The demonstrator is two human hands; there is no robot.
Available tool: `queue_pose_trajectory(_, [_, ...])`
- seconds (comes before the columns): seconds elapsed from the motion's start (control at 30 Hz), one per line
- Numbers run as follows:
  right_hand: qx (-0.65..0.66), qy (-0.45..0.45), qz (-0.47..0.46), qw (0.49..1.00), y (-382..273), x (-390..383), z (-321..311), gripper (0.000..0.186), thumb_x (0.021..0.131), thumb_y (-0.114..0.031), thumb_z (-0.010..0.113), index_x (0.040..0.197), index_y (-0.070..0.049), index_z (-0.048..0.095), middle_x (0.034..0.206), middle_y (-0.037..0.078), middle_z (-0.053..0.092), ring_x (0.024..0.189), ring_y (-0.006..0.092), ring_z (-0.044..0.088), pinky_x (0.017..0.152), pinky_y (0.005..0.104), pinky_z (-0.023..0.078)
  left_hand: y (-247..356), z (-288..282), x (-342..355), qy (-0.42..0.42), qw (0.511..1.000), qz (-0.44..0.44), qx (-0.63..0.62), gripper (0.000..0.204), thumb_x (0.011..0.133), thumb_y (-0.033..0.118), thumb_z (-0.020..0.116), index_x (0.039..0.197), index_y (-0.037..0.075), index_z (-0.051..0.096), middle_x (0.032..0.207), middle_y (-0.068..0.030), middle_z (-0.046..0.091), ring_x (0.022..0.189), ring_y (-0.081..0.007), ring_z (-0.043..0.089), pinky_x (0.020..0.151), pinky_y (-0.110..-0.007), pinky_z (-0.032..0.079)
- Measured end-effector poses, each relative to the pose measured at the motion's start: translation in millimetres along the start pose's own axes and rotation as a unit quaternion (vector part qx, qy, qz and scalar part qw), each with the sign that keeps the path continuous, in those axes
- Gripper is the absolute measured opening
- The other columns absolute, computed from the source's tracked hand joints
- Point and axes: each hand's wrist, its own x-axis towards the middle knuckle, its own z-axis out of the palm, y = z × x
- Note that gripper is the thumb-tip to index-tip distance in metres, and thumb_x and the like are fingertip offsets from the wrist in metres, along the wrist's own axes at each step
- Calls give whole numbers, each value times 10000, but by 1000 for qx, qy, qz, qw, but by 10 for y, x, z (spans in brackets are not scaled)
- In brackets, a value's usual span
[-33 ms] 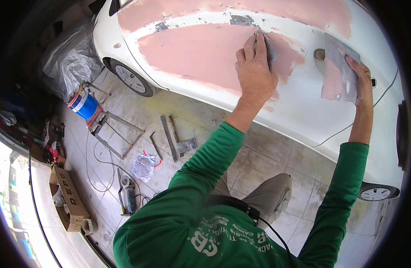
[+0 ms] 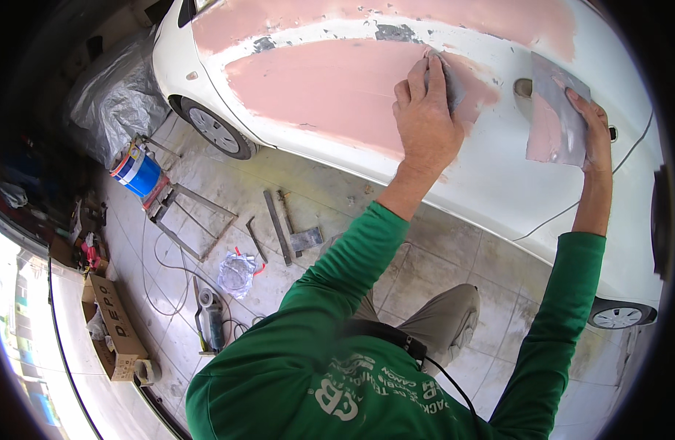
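My left hand (image 2: 428, 121) grips a grey flat spreader (image 2: 450, 84), pressed against the pink filler patch (image 2: 315, 95) on the white car door (image 2: 499, 176). My right hand (image 2: 593, 128) holds a grey metal plate (image 2: 554, 117) with a smear of pink filler, beside the recessed door handle (image 2: 523, 87). Bare grey spots and a second pink band show above the main patch.
A blue bucket (image 2: 137, 170) sits on a metal stand (image 2: 191, 224) at left, near silver sheeting (image 2: 114, 95). Metal bars (image 2: 276, 227), a plastic bag (image 2: 236, 275), an angle grinder (image 2: 212, 319) and a cardboard box (image 2: 106, 330) lie on the tiled floor (image 2: 447, 257).
My left hand and the spreader have shifted slightly right along the filler patch. My right hand with the plate has barely moved.
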Motion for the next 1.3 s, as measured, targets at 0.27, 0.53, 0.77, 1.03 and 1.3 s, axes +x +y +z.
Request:
queue_pose_trajectory(0.27, [-1,13,-12,1000,2,38,10,379,856,-336,761,1013,9,745,925,76,708,809,153,663,788,253,518,789,361,-251,-24,999,7,-38,767,709,-3,667,1444,-61,457,1414,-172,447,1124,-404,470,898,-510,443])
queue_pose_trajectory(0.53, [21,35,-3,999,136,158,-399,539,929,-354,685,1271,61,647,1159,124,692,1044,213,667,950,303,502,-289,-777,-274,-132,962,23,-238,681,797,-97,495,1470,1,470,1415,-203,501,1239,-390,550,1032,-437,483])
queue_pose_trajectory(0.77, [-16,13,11,1000,105,188,-396,577,943,-385,680,1311,53,609,1192,113,660,1071,217,634,950,329,498,-3674,-1881,-60,114,836,-365,-393,321,902,-10,553,1214,-63,604,1119,-120,677,964,-211,683,839,-352,564])
queue_pose_trajectory(1.03, [-45,79,20,996,164,229,-725,615,945,-404,682,1371,24,565,1257,101,616,1142,215,585,985,352,473,-4905,-2129,591,158,874,-378,-263,305,932,41,561,1223,-20,627,1047,-80,694,897,-181,686,775,-319,557])
queue_pose_trajectory(1.3, [-66,140,15,988,155,152,-854,607,939,-405,695,1364,8,562,1265,103,607,1172,223,581,998,359,478,-4929,-1967,774,103,882,-384,-253,582,884,3,527,1465,43,533,1327,-128,597,1183,-236,611,988,-344,491])
